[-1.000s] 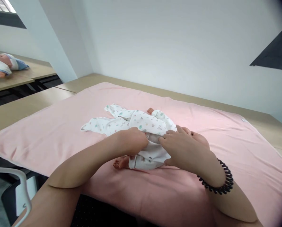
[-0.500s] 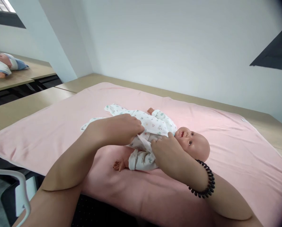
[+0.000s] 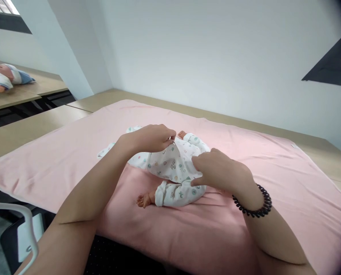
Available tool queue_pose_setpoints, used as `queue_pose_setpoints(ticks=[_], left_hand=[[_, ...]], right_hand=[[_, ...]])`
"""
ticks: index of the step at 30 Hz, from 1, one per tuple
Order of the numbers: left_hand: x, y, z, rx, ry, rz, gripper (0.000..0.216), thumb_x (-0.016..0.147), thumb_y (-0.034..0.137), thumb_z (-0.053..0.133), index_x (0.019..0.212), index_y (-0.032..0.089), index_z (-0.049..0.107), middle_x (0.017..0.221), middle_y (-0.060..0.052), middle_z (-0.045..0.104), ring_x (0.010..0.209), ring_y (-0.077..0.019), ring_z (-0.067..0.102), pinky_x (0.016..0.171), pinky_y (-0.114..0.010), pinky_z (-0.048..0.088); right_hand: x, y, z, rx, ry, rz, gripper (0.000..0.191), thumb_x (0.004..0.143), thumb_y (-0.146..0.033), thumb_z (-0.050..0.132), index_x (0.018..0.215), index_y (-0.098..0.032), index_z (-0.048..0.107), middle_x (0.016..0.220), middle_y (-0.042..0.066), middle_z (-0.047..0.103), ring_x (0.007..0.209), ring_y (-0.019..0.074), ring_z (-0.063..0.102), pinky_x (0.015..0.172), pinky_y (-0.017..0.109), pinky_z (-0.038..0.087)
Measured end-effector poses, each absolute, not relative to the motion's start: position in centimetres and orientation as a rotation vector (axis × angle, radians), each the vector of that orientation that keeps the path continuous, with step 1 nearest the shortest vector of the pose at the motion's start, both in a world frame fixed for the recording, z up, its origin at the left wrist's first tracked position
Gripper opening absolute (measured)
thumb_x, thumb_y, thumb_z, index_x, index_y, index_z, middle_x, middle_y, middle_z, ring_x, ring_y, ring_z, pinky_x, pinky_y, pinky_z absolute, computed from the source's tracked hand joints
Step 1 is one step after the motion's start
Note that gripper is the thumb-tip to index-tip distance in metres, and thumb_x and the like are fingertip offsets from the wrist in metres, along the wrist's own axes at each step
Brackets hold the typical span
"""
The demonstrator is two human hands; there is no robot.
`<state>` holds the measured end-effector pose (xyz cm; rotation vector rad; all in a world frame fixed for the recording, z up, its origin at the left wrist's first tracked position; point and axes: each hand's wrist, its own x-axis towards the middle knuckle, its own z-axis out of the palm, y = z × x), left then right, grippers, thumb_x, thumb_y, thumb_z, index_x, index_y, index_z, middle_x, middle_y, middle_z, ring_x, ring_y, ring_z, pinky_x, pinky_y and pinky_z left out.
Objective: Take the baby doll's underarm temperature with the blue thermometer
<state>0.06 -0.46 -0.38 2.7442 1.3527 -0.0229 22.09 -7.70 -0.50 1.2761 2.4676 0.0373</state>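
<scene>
I am looking down over both of my hands at a baby doll (image 3: 170, 193) that is lying on its back on a pink blanket (image 3: 273, 168), near the middle of it. The blanket is covering a light wooden bench (image 3: 30, 128) that is running along a white wall.

The doll is wearing a white printed romper (image 3: 170, 164). My left hand (image 3: 152, 138) is reaching in from the lower left, and its fingers (image 3: 170, 138) are pinching closed on the upper edge of the romper's front panel, lifting the cloth a little off the doll's body. My right hand (image 3: 220, 172) is coming in from the lower right; its fingers (image 3: 197, 162) are curling shut on the right edge of the same panel, and the hand is lying over the place where the doll's head is, so I am not seeing the face. A black coiled band (image 3: 254, 202) is sitting around my right wrist.

One small doll hand (image 3: 182, 134) is showing just beyond my left fingers, and the other bare little hand (image 3: 144, 199) is sticking out of the near sleeve toward me. The romper's empty legs (image 3: 107, 151) are trailing off to the left, flat on the blanket.

On a farther bench (image 3: 21, 93) at upper left another bundled doll (image 3: 6, 74) is lying. A white chair arm (image 3: 24, 225) is curving at lower left.
</scene>
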Motion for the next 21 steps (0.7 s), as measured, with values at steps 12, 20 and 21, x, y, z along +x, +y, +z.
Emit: queue_pose_setpoints(ticks=[12,20,21], left_hand=[[-0.1,1.3,-1.3,2.635,1.347,0.048,0.027,0.096,0.041,0.045,0.080,0.022,0.057,0.082,-0.004,0.066,0.069,-0.0181,0.055,0.060,-0.032,0.032],[-0.5,3.6,-3.4,2.580,1.349,0.051,0.019,0.090,0.040,0.054,0.088,0.022,0.059,0.099,-0.004,0.069,0.086,-0.0214,0.059,0.067,-0.032,0.038],[-0.5,3.9,-3.7,2.590,1.340,0.112,0.020,0.090,0.041,0.053,0.090,0.022,0.059,0.101,-0.004,0.069,0.088,-0.0219,0.060,0.069,-0.032,0.040]], right_hand=[[26.0,-5.0,0.1,1.518,2.487,0.070,0.028,0.093,-0.022,0.047,0.065,-0.019,0.048,0.065,0.003,0.058,0.056,0.0145,0.045,0.056,0.033,0.026],[30.8,-0.7,-0.3,1.752,2.366,-0.482,0.018,0.087,-0.037,0.057,0.078,-0.021,0.060,0.088,0.004,0.068,0.075,0.0184,0.059,0.062,0.031,0.041],[31.9,-0.1,-0.2,1.748,2.380,-0.554,0.019,0.088,-0.040,0.058,0.084,-0.022,0.064,0.094,0.004,0.069,0.082,0.0198,0.061,0.067,0.031,0.044]])
